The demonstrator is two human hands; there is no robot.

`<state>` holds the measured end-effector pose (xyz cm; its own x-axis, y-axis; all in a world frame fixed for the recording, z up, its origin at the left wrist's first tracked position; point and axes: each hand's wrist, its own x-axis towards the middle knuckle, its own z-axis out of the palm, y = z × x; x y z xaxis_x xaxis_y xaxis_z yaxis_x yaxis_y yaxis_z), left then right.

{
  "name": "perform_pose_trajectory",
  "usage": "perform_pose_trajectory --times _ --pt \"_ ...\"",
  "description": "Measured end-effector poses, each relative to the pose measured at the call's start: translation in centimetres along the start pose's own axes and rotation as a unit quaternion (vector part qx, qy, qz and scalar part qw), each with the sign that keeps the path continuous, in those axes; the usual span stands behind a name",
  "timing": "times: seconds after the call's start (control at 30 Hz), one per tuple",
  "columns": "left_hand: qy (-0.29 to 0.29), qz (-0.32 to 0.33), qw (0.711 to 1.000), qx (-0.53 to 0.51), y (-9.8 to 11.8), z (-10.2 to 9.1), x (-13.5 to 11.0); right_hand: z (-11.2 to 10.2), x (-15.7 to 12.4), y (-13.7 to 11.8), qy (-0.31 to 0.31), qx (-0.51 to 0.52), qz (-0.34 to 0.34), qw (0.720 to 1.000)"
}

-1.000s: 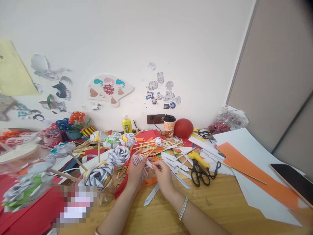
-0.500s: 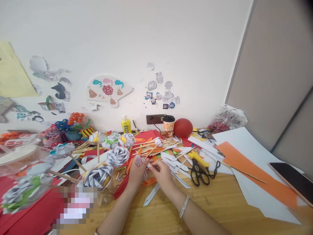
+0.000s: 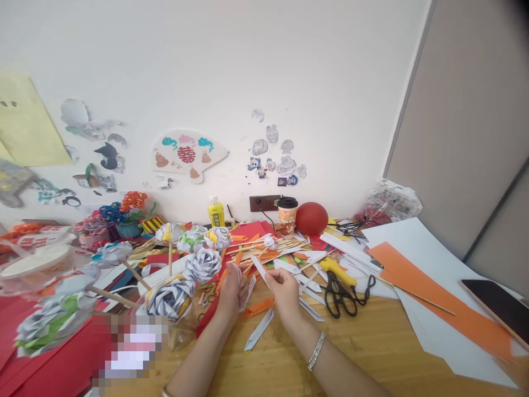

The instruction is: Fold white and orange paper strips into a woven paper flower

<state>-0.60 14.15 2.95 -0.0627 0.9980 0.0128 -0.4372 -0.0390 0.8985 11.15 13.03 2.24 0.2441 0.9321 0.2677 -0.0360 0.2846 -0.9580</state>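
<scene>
My right hand [image 3: 284,286] pinches a folded white paper strip [image 3: 259,267], its pointed end angled up and to the left. Just beside it, my left hand [image 3: 231,289] is closed around a bundle of folded paper strips [image 3: 248,293], mostly hidden by the fingers; a pale end sticks out on the right. Below the hands, a loose folded white strip [image 3: 259,330] and an orange folded strip [image 3: 259,307] lie on the wooden table [image 3: 256,369]. Thin wooden sticks [image 3: 250,252] are heaped behind the hands.
Paper roses [image 3: 202,264] on sticks stand to the left. At right lie black-handled scissors [image 3: 340,296], a yellow glue gun [image 3: 336,270], orange paper [image 3: 433,298] and a phone [image 3: 494,309]. A paper cup [image 3: 287,218], red balloon [image 3: 312,218] and yellow bottle [image 3: 215,212] line the wall.
My hands have drawn apart. My right hand has moved slightly right with the white strip raised in it, while my left hand has closed further over the striped paper.
</scene>
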Motion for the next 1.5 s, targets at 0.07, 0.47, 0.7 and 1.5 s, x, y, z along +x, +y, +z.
perform_pose_trajectory --times 0.07,0.47,0.7,1.5 --pt "-0.032 -0.007 0.998 -0.06 0.1 0.2 -0.2 0.3 -0.3 0.0 -0.01 0.012 -0.007 1.0" --pt "-0.029 -0.022 0.97 -0.239 0.6 1.8 -1.5 1.6 -2.8 -0.5 -0.044 -0.084 -0.159 0.983" --pt "-0.026 -0.033 0.96 -0.277 1.1 2.7 -2.2 1.5 -3.2 -0.3 -0.02 -0.224 -0.334 0.915" --pt "0.027 -0.061 0.978 -0.199 0.6 2.2 -1.3 1.6 -3.0 -1.2 -0.065 -0.295 -0.382 0.874"
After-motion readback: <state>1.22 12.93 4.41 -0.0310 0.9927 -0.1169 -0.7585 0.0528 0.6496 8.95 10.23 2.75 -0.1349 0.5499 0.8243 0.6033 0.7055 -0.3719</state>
